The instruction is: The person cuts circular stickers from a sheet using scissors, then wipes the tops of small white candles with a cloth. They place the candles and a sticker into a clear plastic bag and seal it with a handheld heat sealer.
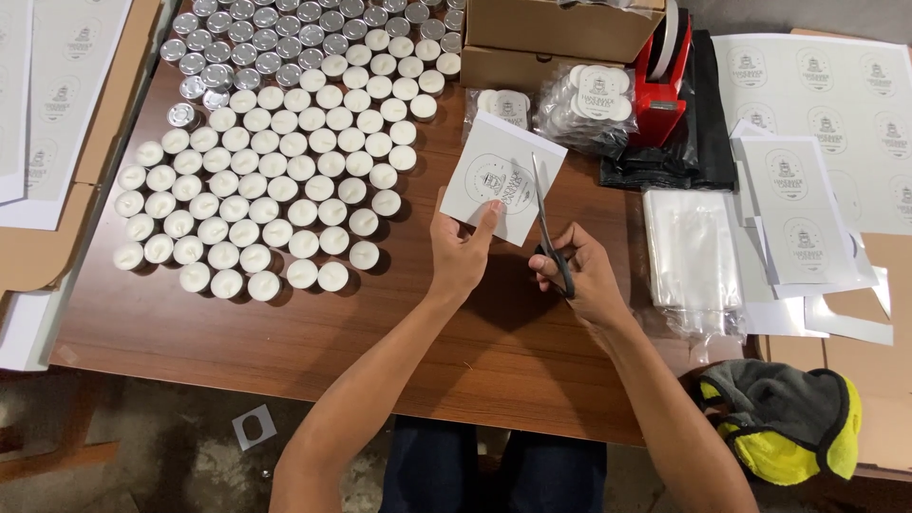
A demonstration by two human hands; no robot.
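My left hand [464,252] pinches the lower edge of a small stack of white printed paper squares [502,171], held tilted above the brown wooden table [285,328]. My right hand [581,274] grips a pair of black-handled scissors [546,214]. Their blades point away from me and cut along the right side of the paper, next to its round printed emblem.
Several white tealight candles [275,180] in metal cups fill the table's left. Cardboard boxes [560,33], bagged round labels [589,104], a red tape dispenser [660,81], clear plastic bags [692,242], cut label sheets [798,204] and a grey-yellow cloth [788,413] lie right.
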